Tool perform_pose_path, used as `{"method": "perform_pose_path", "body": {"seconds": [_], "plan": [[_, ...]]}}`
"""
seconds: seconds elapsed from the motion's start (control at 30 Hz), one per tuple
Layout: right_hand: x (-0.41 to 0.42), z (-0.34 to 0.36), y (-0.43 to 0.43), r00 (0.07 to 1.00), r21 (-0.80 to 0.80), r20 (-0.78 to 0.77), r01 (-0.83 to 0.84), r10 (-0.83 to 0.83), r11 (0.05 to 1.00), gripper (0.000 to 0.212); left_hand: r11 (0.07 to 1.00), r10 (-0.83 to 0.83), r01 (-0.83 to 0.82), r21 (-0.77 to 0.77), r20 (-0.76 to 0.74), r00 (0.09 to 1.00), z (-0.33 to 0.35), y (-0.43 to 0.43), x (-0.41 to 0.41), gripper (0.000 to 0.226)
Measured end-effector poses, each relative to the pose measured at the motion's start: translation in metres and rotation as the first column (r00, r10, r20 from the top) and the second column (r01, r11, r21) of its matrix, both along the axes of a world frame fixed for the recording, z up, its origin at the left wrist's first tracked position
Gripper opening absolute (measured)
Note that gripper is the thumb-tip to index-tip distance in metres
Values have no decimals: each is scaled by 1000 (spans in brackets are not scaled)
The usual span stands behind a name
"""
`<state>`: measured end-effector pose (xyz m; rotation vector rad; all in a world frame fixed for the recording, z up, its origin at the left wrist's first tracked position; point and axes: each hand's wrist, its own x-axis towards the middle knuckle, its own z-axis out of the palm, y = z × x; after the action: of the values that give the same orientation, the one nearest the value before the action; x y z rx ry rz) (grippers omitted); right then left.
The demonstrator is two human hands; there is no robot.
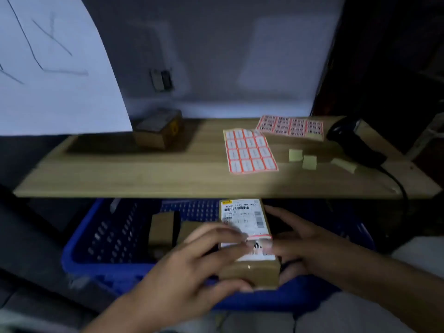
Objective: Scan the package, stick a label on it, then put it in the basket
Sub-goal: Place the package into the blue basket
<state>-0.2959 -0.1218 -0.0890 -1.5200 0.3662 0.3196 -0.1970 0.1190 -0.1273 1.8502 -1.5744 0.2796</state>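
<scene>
A brown cardboard package (249, 270) with a white shipping slip on top is held over the blue basket (101, 239), below the table's front edge. A small red-edged label (260, 236) lies across the slip. My left hand (192, 265) grips the package's left side and front corner, fingers over the slip. My right hand (295, 241) holds its right side, fingertips by the label. Two brown boxes (163, 227) lie inside the basket to the left.
On the wooden table (144, 174) lie two red-and-white label sheets (249, 151), another sheet (290, 126) behind, several yellowish backing scraps (308, 162), a black corded scanner (355, 140) at the right, and a brown box (158, 131) at the back left. White paper (55, 68) hangs upper left.
</scene>
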Motion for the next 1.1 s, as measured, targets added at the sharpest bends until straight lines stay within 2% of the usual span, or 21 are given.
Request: {"method": "perform_pose_path", "body": {"seconds": [0.1, 0.23, 0.37, 0.5, 0.63, 0.7, 0.73, 0.87, 0.97, 1.03, 1.1], "plan": [[23, -19, -11, 986, 51, -166, -16, 24, 999, 76, 993, 40, -28, 114, -106, 994, -13, -10, 13, 50], [75, -44, -30, 963, 57, -269, -2, 17, 998, 50, 960, 94, -39, 279, -184, 978, -26, -33, 54, 51], [120, -85, -46, 941, 64, -337, 13, 10, 998, 59, 879, 137, -31, 475, -191, 972, -55, -55, 95, 58], [143, -130, -51, 930, 59, -367, 44, -19, 997, 53, 765, 158, 31, 643, -234, 959, -95, -79, 122, 68], [151, -164, -45, 916, -10, -394, 76, -74, 997, 78, 635, 172, 41, 772, -192, 966, -130, -102, 136, 62], [152, -174, -44, 917, -34, -387, 90, -96, 995, 80, 565, 198, 7, 825, -143, 970, -150, -108, 142, 67], [153, -178, -45, 919, -41, -380, 96, -104, 995, 80, 538, 189, -19, 843, -99, 977, -159, -110, 145, 68], [154, -185, -44, 927, -102, -346, 120, -148, 988, 81, 487, 137, 4, 874, -81, 987, -171, -117, 150, 67], [156, -187, -40, 916, -99, -356, 162, -187, 982, 90, 462, 199, 43, 886, -150, 968, -167, -115, 152, 57], [154, -187, -39, 921, -114, -347, 144, -176, 983, 91, 518, 231, 42, 854, -187, 955, -151, -115, 149, 55], [151, -167, -35, 926, -144, -330, 142, -183, 979, 81, 543, 216, 53, 838, -201, 955, -130, -117, 141, 54]]}}
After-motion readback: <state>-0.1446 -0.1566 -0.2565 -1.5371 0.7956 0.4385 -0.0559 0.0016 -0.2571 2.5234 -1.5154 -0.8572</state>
